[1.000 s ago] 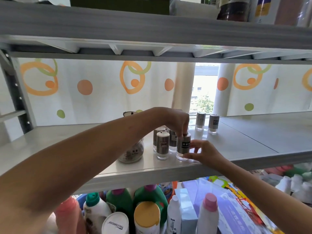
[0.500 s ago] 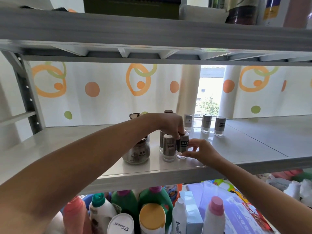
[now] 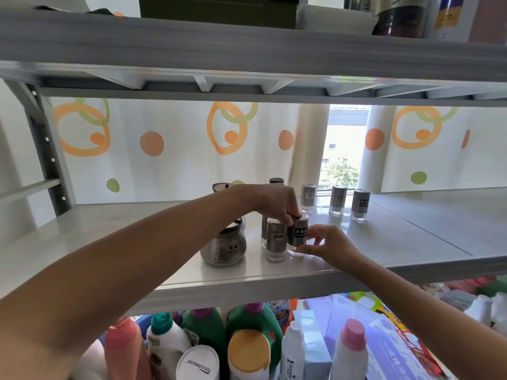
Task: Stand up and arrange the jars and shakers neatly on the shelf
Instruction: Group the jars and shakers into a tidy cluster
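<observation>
Left hand (image 3: 277,204) pinches shaker (image 3: 298,237) top, right hand (image 3: 327,246) grips its side; upright on shelf (image 3: 397,237), touching second shaker (image 3: 275,241).

Looked like home storage corner, pantry or utility nook. Grey metal shelving unit (image 3: 247,50) stood against window (image 3: 344,149) hung with white curtain (image 3: 178,160) printed in orange and green circles. Middle shelf (image 3: 411,229) carried steel spice shakers (image 3: 360,204) and glass jar (image 3: 223,248). Lower level was packed with detergent bottles (image 3: 253,322), tissue box (image 3: 312,349), bright packets. Boxes and tins sat on top level.
</observation>
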Motion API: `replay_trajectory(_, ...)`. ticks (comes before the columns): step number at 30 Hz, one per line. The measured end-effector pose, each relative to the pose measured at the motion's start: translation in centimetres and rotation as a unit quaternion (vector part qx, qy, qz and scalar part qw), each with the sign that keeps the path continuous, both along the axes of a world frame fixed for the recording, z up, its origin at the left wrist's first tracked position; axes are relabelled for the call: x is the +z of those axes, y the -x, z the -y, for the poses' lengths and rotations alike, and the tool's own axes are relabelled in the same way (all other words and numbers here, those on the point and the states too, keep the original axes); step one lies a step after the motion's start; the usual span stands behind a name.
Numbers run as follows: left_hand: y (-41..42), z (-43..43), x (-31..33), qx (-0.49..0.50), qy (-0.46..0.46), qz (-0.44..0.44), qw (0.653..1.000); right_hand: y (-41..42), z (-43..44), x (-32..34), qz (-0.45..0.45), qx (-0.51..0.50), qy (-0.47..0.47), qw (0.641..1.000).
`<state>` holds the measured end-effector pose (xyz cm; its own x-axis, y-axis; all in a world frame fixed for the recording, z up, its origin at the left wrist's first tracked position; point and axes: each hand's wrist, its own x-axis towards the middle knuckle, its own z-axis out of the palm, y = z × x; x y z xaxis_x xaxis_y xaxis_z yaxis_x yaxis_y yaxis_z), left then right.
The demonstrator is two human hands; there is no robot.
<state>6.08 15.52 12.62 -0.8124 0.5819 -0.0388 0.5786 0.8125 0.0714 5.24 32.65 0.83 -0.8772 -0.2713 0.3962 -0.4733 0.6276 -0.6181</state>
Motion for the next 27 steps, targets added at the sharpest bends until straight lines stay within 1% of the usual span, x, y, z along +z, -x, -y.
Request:
replay_trajectory(4,-0.2,0.3,0.1,-0.019,0.007,-0.011,1.000,0.0,0.1,0.2,-0.002,0.005,0.005,1.000)
replay_trajectory(7,0.2,0.6,-0.3,-0.017,-0.014,-0.022,0.999,0.5,-0.1,-0.4,-0.009,0.001,-0.006,1.000)
replay_trajectory(10,0.5,1.2,-0.5,-0.021,-0.083,-0.013,0.996,0.7,-0.6,-0.5,0.008,-0.001,-0.018,1.000)
replay_trajectory(12,0.7,1.8,-0.5,-0.004,-0.146,-0.027,0.989,0.7,-1.1,-0.2,0.018,0.012,-0.025,0.999)
replay_trajectory(14,1.4,2.4,-0.2,0.020,-0.176,-0.048,0.983,0.7,-2.0,0.2,0.028,0.024,-0.033,0.999)
replay_trajectory(17,2.8,3.0,-0.2,0.050,-0.181,-0.055,0.981,0.9,-3.6,0.5,0.044,0.024,-0.062,0.997)
replay_trajectory(19,4.1,2.9,-0.5,0.054,-0.193,-0.065,0.977,1.0,-4.1,0.2,0.048,0.038,-0.065,0.996)
replay_trajectory(22,6.1,2.2,-0.9,0.066,-0.193,-0.086,0.975,1.1,-3.4,-0.3,0.041,0.053,-0.040,0.997)
replay_trajectory(27,8.7,0.9,-0.9,0.095,-0.174,-0.074,0.977,1.1,-1.9,0.0,0.031,0.057,-0.014,0.998)
